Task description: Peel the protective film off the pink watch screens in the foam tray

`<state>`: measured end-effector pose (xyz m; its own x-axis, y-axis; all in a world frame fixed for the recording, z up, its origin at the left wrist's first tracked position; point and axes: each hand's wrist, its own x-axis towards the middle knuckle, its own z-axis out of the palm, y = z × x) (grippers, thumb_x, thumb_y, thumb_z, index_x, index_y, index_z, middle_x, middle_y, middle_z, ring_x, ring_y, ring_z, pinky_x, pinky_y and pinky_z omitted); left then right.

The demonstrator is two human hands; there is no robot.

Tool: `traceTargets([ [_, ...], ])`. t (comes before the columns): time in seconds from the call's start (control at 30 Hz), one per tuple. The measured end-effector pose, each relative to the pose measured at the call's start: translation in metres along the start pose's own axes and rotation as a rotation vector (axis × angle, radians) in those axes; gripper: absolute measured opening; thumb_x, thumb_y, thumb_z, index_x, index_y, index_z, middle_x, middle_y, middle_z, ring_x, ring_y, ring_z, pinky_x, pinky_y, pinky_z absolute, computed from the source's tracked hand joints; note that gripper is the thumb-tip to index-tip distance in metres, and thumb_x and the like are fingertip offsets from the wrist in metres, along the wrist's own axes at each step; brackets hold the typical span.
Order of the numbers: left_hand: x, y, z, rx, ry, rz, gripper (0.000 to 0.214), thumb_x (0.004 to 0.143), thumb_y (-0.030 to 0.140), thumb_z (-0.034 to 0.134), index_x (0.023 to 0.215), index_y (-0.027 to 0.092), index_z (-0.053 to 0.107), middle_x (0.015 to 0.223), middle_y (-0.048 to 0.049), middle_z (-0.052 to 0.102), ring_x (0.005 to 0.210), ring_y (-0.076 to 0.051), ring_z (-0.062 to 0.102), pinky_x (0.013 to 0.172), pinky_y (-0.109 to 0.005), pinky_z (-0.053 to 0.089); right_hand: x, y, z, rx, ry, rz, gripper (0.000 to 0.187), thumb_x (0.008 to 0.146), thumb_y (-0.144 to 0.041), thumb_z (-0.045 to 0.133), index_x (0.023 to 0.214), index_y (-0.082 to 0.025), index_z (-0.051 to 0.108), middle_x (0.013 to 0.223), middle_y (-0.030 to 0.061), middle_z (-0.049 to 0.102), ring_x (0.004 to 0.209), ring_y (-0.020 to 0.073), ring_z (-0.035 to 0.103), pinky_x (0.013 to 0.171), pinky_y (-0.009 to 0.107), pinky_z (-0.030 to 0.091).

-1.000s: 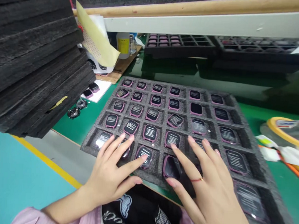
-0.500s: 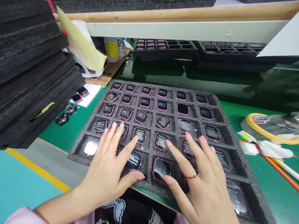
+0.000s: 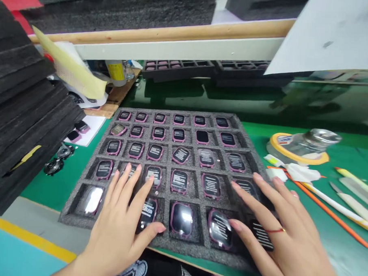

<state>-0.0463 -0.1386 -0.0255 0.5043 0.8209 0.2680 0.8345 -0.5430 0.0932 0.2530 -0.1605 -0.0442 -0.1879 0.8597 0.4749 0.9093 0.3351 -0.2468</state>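
Okay, so here's where we're at: our left hand (image 3: 121, 233) and right hand (image 3: 280, 235) are both spread wide and flat over the near half of a grey foam tray (image 3: 194, 254), fingers splayed, and as far as we can see neither one is holding anything. The tray has pink-rimmed watches in a grid of pockets, six across and five deep, so its long axis runs left to right in front of us, and most watches sit with their long side pointing away from us. In the front row, one dark watch (image 3: 148, 213) sits right inside the left thumb, so that hand is clearly the nearer one. A glossy watch (image 3: 182, 219) is in the gap between our hands, just right of the left thumb. Our right fingers (image 3: 233, 225) reach the edge of a tilted watch (image 3: 219, 228), which sits skewed in its pocket and is much closer to the right hand than the left. Off past the right hand there's a yellow tape roll (image 3: 297, 157) and an orange rod (image 3: 327, 209), and well left of the left hand is a stack of black foam sheets (image 3: 20, 106).
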Motion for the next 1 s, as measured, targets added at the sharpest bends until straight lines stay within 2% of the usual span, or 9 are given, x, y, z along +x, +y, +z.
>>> traceTargets([
  [0.2, 0.015, 0.018, 0.004, -0.057, 0.082, 0.164, 0.056, 0.097, 0.035, 0.056, 0.147, 0.013, 0.046, 0.161, -0.0143, 0.033, 0.152, -0.033, 0.022, 0.124, -0.049, 0.019, -0.012, 0.009, -0.006, 0.013, 0.034, 0.024, 0.046, 0.099, -0.032, 0.053, 0.143, -0.02, 0.05, 0.154, 0.0154, 0.045, 0.149, 0.0375, 0.034, 0.116, 0.067, 0.033],
  [0.27, 0.024, 0.031, 0.007, -0.073, 0.074, 0.213, 0.058, 0.098, 0.039, 0.054, 0.148, 0.013, 0.045, 0.161, -0.0165, 0.032, 0.152, -0.035, 0.022, 0.122, -0.053, 0.025, -0.017, 0.013, -0.006, 0.018, 0.046, 0.074, 0.047, 0.098, -0.033, 0.055, 0.143, -0.021, 0.05, 0.154, 0.0151, 0.045, 0.149, 0.0377, 0.034, 0.116, 0.068, 0.032],
  [0.37, 0.04, 0.05, 0.011, -0.059, 0.04, 0.221, 0.074, 0.097, 0.056, 0.049, 0.154, 0.011, 0.035, 0.163, -0.0235, 0.024, 0.152, -0.041, 0.018, 0.115, -0.063, 0.034, -0.023, 0.019, -0.005, 0.062, 0.046, 0.14, 0.048, 0.099, -0.037, 0.053, 0.144, -0.021, 0.05, 0.156, 0.0151, 0.043, 0.15, 0.0377, 0.032, 0.115, 0.069, 0.032],
  [0.43, 0.048, 0.061, 0.014, -0.052, 0.017, 0.215, 0.084, 0.095, 0.065, 0.045, 0.156, 0.01, 0.03, 0.164, -0.0271, 0.018, 0.152, -0.045, 0.015, 0.112, -0.068, 0.034, -0.026, 0.021, -0.005, 0.097, 0.028, 0.165, 0.049, 0.1, -0.038, 0.05, 0.146, -0.022, 0.048, 0.158, 0.0144, 0.04, 0.151, 0.0371, 0.029, 0.115, 0.069, 0.033],
  [0.53, 0.058, 0.071, 0.018, -0.049, -0.012, 0.22, 0.086, 0.094, 0.07, 0.043, 0.157, 0.012, 0.03, 0.165, -0.0274, 0.012, 0.152, -0.046, 0.011, 0.113, -0.073, 0.029, -0.027, 0.021, -0.004, 0.109, 0.019, 0.169, 0.049, 0.1, -0.039, 0.048, 0.147, -0.023, 0.047, 0.162, 0.013, 0.034, 0.153, 0.0377, 0.024, 0.116, 0.07, 0.03],
  [0.67, 0.066, 0.079, 0.024, -0.023, -0.027, 0.217, 0.08, 0.095, 0.066, 0.045, 0.154, 0.013, 0.037, 0.165, -0.0279, 0.013, 0.152, -0.047, 0.011, 0.113, -0.075, 0.026, -0.03, 0.019, -0.004, 0.142, 0.088, 0.188, 0.054, 0.101, -0.041, 0.045, 0.151, -0.023, 0.042, 0.164, 0.0129, 0.031, 0.153, 0.0381, 0.023, 0.117, 0.07, 0.028],
  [0.77, 0.068, 0.081, 0.025, -0.006, -0.019, 0.208, 0.079, 0.096, 0.064, 0.045, 0.153, 0.01, 0.039, 0.164, -0.0286, 0.016, 0.152, -0.047, 0.012, 0.114, -0.074, 0.025, -0.036, 0.019, -0.004, 0.187, 0.137, 0.205, 0.056, 0.101, -0.039, 0.044, 0.153, -0.022, 0.04, 0.161, 0.013, 0.036, 0.152, 0.0365, 0.027, 0.118, 0.067, 0.029],
  [0.9, 0.061, 0.079, 0.018, -0.02, -0.003, 0.239, 0.079, 0.096, 0.06, 0.048, 0.155, 0.009, 0.034, 0.164, -0.0263, 0.018, 0.152, -0.045, 0.012, 0.116, -0.071, 0.023, -0.047, 0.02, -0.005, 0.2, 0.21, 0.181, 0.049, 0.096, -0.028, 0.055, 0.144, -0.019, 0.051, 0.151, 0.0148, 0.047, 0.147, 0.0355, 0.038, 0.117, 0.063, 0.035],
  [1.0, 0.051, 0.074, 0.015, -0.06, 0.005, 0.273, 0.068, 0.097, 0.047, 0.054, 0.152, 0.009, 0.039, 0.164, -0.0232, 0.023, 0.153, -0.041, 0.015, 0.121, -0.064, 0.021, -0.055, 0.019, -0.005, 0.171, 0.28, 0.129, 0.045, 0.088, -0.016, 0.063, 0.134, -0.021, 0.061, 0.142, 0.0133, 0.055, 0.138, 0.0346, 0.048, 0.114, 0.06, 0.041],
])
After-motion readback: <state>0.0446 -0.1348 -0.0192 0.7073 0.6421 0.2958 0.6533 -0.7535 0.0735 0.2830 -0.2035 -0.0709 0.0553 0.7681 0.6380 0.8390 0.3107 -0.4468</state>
